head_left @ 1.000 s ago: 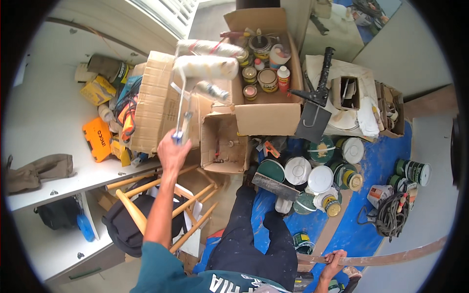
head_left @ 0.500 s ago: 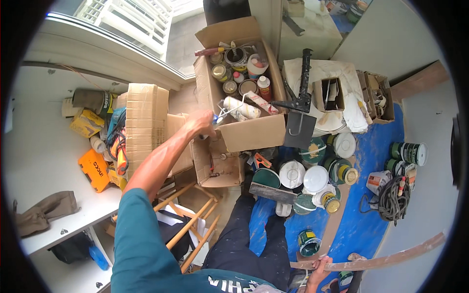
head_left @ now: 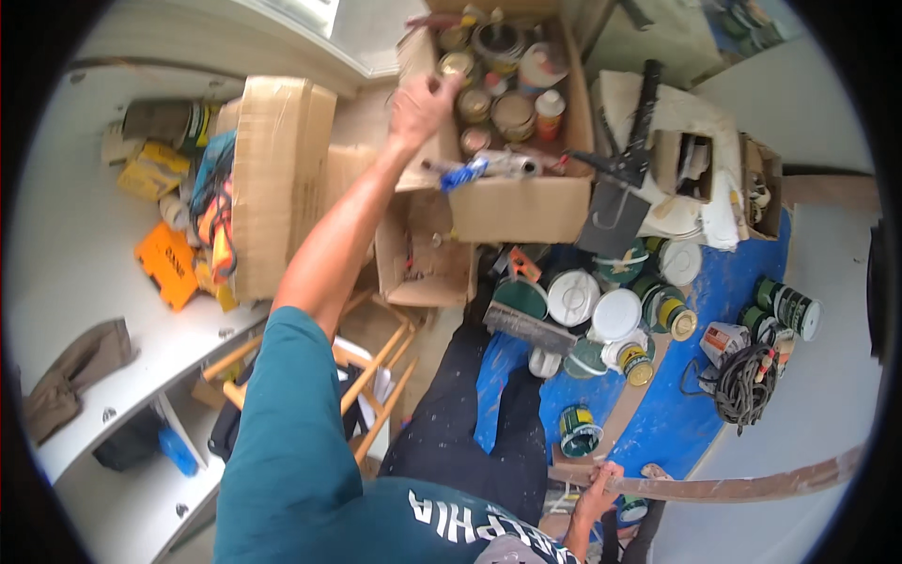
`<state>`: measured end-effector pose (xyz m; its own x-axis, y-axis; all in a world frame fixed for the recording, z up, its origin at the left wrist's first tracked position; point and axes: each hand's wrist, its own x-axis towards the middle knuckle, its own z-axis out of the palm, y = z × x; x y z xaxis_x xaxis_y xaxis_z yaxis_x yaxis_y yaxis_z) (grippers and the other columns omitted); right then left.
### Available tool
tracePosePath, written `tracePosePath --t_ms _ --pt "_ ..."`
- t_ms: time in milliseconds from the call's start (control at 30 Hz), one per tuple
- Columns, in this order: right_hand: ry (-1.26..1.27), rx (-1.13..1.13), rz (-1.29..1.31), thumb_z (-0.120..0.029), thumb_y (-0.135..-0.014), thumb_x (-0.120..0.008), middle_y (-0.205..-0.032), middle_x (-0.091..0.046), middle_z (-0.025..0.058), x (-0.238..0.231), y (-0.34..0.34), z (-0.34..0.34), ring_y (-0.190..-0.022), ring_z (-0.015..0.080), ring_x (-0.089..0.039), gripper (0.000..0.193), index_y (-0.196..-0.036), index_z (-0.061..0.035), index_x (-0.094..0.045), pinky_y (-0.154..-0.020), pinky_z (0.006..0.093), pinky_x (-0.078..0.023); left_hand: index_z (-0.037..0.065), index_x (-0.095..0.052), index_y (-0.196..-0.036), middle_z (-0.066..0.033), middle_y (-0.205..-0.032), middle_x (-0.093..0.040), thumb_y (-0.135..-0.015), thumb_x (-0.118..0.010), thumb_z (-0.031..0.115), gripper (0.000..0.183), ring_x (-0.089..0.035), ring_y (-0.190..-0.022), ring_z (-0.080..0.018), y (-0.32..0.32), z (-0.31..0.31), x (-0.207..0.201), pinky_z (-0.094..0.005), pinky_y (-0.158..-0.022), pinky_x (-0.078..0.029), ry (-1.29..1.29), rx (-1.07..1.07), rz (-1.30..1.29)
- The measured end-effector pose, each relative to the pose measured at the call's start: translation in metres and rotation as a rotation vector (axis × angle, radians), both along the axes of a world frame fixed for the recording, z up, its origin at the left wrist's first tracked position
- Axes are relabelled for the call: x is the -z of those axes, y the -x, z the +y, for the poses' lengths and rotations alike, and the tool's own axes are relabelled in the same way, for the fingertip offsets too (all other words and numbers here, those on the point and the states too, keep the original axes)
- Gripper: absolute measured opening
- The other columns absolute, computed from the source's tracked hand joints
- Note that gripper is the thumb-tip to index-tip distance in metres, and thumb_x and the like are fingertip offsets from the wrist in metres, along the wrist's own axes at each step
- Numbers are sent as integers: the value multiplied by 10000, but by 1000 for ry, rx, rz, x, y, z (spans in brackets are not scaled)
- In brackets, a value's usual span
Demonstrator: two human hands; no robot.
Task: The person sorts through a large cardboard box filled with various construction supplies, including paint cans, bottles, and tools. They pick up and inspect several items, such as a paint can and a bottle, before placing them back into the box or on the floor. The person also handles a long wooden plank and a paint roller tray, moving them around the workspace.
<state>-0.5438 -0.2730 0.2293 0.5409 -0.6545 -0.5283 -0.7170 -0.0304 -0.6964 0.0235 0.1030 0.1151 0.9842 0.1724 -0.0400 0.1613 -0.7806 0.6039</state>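
My left hand (head_left: 423, 108) reaches over the left wall of an open cardboard box (head_left: 521, 211). Its fingers are bent close to a small tin (head_left: 458, 64), but blur hides whether they touch or hold anything. Several other tins, a white bottle (head_left: 550, 113) and a plastic tub (head_left: 543, 66) stand inside. Across the box's near end lie paint rollers, one with a blue handle (head_left: 465, 174). Low on the right, my right hand (head_left: 597, 493) is closed around a long brown strip, perhaps wood (head_left: 742, 487).
A smaller cardboard box (head_left: 423, 282) sits below the large one, beside a wooden frame (head_left: 381, 404). Several paint tubs and a white lid (head_left: 615, 315) crowd the blue floor sheet (head_left: 676, 414). A black tool (head_left: 639, 141) overlaps the box's right side. Coiled cable (head_left: 747, 381) lies right.
My left hand has moved up and away from the rollers toward the tins. The rollers now lie differently in the box. My right hand stays on the brown strip. The whole view has shifted.
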Motion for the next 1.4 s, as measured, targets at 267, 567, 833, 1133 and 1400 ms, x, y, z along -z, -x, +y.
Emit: tracePosePath --t_ms 267,567,833,1133,1400 --pt "-125 -43 115 -306 -1025 -539 -684 -427 -13 20 8 6 -652 87 -379 345 -767 -84 -479 -614 263 -312 59 -600 -829 -34 -664 -610 -995 -566 270 271 -490 -499 -81 234 110 58 -232 -447 -377 851 -747 -52" --pt "44 -136 248 -397 -1052 -474 -907 -514 54 98 62 -20 -887 152 -475 400 -890 -33 -520 -813 318 -397 68 -697 -974 -157 -897 -725 -872 -597 163 172 -687 -923 -362 412 123 302 -483 -820 -528 -496 -65 689" --pt "-172 6 332 -435 -1041 -477 -1082 -589 125 161 83 -60 -1057 233 -576 460 -1156 8 -525 -930 380 -486 183 -741 -912 -25 -924 -734 -944 -527 197 216 -712 -900 -204 401 151 480 -416 -777 -495 -891 288 713" --pt "-86 -162 550 -478 -1063 -351 -1275 -580 181 175 32 -39 -1183 289 -537 553 -1202 21 -541 -1036 429 -414 228 -759 -995 -6 -998 -731 -957 -546 241 216 -707 -956 -173 390 156 532 -376 -735 -502 -1009 520 796" --pt "-150 -216 465 -472 -1062 -365 -1268 -594 186 187 35 -49 -1153 286 -554 538 -1179 19 -552 -1008 427 -440 14 -573 -1246 -215 -1364 -505 -900 -640 245 422 -629 -1081 -419 371 113 527 -487 -920 -511 -276 -407 726"
